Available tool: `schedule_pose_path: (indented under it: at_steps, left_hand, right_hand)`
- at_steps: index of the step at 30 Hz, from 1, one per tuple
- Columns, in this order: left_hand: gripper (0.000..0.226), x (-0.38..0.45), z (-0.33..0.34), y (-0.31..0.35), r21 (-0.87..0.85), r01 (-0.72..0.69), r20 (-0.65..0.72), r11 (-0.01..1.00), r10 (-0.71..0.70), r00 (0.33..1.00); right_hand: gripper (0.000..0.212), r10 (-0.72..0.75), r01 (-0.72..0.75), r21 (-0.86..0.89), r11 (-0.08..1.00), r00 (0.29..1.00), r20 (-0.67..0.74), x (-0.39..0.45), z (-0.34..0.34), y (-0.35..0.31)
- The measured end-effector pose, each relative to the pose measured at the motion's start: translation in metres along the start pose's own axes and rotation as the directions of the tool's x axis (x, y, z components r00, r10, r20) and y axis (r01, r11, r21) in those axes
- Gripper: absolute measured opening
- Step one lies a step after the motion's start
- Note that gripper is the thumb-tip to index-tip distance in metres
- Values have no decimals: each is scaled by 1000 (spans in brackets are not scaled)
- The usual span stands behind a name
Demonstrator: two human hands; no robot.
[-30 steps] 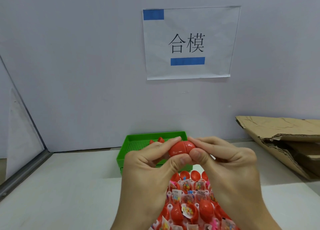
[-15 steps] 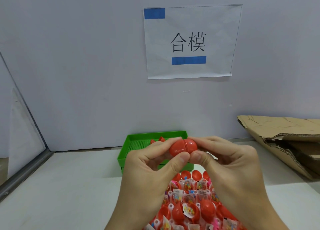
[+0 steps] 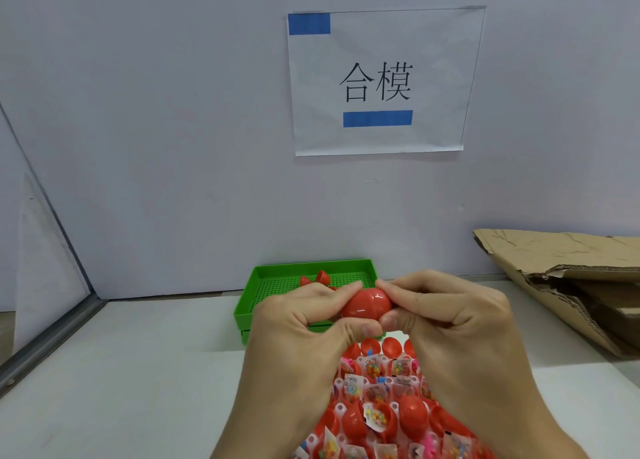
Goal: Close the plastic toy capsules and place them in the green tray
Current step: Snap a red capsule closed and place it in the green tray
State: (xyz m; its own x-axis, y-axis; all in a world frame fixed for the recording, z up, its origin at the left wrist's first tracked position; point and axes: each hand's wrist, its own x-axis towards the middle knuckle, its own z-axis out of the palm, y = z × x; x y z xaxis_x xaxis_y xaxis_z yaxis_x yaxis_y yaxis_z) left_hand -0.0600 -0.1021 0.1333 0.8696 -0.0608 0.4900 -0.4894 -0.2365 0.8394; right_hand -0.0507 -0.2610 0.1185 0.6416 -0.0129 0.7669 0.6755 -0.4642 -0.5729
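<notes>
A red plastic capsule (image 3: 367, 304) is held in the air between both hands, just in front of the green tray (image 3: 263, 278). My left hand (image 3: 301, 323) pinches its left half with thumb and fingers. My right hand (image 3: 446, 316) pinches its right half the same way. The two halves look pressed together. A few red capsules (image 3: 320, 278) lie inside the tray, partly hidden by my left hand. Below my hands lies a sheet of open red capsule halves (image 3: 377, 406) holding small toy packets, with one closed red ball (image 3: 412, 410) among them.
The tray stands against a pale wall with a paper sign (image 3: 381, 81) taped to it. Crumpled brown cardboard (image 3: 571, 278) lies at the right on the white table (image 3: 138, 372). A metal-edged panel (image 3: 52, 337) borders the left side.
The capsule's seam has closed up and my hands have shifted slightly to the right and lower with it. The head view has tilted a little.
</notes>
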Motion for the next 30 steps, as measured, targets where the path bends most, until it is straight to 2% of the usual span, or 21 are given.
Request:
schedule_pose_path:
  at_steps: [3,7,11,15,18,23,28,30]
  left_hand:
    - [29,0,1,0,-7,6,4,1000,-6,1000]
    - [34,0,-1,1,-56,-3,6,998,3,1000]
    - [29,1,-10,2,-148,-4,4,989,5,1000]
    - [40,0,-12,2,-297,78,71,952,-59,996]
    - [31,0,-6,2,-350,100,103,931,-68,992]
    - [33,2,4,1,-399,140,77,906,-119,990]
    - [29,0,8,3,-320,111,16,941,-111,994]
    - [31,-2,8,0,-170,44,-16,984,-47,999]
  right_hand:
    - [25,-11,12,-24,1000,1000,21,0,-1,0]
    - [23,5,-5,68,998,1000,13,1,-2,-3]
    - [25,35,-49,150,987,995,94,0,2,-9]
    - [24,142,-174,365,915,983,112,1,-1,-12]
    - [25,212,-246,466,850,969,125,3,-3,-16]
    - [23,254,-311,501,808,950,179,2,-2,-17]
    - [23,303,-356,502,789,935,186,1,3,-15]
    - [27,363,-407,538,738,912,192,1,5,-11]
